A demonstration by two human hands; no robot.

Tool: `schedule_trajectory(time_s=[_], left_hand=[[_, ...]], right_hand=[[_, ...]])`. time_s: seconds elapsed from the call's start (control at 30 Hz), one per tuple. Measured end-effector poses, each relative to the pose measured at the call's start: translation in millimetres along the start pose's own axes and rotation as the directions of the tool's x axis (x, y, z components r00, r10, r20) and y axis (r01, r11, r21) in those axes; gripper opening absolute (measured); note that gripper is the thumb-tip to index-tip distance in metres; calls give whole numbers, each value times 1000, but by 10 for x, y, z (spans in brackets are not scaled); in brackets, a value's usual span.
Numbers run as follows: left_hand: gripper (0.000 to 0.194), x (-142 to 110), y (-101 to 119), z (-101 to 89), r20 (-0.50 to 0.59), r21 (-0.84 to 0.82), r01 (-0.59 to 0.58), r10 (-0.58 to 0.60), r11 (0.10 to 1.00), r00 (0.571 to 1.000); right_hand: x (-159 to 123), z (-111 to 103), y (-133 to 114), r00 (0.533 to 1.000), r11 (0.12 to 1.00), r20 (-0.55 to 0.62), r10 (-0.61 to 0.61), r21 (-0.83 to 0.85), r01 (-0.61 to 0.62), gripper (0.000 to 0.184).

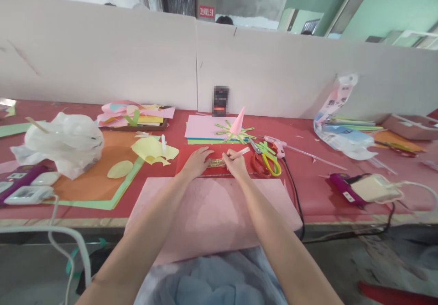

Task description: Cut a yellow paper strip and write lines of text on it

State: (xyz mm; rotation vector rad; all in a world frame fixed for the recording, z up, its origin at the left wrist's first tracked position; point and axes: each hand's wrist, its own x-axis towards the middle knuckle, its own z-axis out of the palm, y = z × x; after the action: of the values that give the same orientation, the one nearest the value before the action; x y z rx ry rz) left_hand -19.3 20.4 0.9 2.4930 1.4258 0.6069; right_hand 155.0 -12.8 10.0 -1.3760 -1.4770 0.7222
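Note:
My left hand [197, 161] lies on a red sheet [185, 153], its fingers stretched out beside a small gold patterned strip [216, 162]. At the strip's other end my right hand [235, 163] is closed around a white pen [244, 151], which slants up to the right. The pen's tip is hidden by the fingers. Right of this hand lie scissors [274, 165] with red and yellow handles. Just behind, a pink paper cone [237, 121] with green paper strips [228, 132] round its base stands on stacked coloured sheets [198, 126].
A pink glue gun [279, 146] with a black cord lies right of the scissors. Yellow cut paper [147, 149], a white plastic bag [65, 138] and a paper-filled tray [163, 125] are on the left. A power strip [345, 191] sits at right; a white partition [143, 63] stands behind.

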Motion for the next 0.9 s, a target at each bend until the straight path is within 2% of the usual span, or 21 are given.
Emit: schedule_trajectory(time_s=[0.77,0.9], left_hand=[[40,8,10,-4,14,-4,18,-18,1000,1000],[41,2,9,-7,11,-1,16,-16,1000,1000]], right_hand=[[-19,-13,-49,999,999,-14,46,-3,-46,24],[-24,-14,-56,1000,1000,-8,11,-17,-11,24]])
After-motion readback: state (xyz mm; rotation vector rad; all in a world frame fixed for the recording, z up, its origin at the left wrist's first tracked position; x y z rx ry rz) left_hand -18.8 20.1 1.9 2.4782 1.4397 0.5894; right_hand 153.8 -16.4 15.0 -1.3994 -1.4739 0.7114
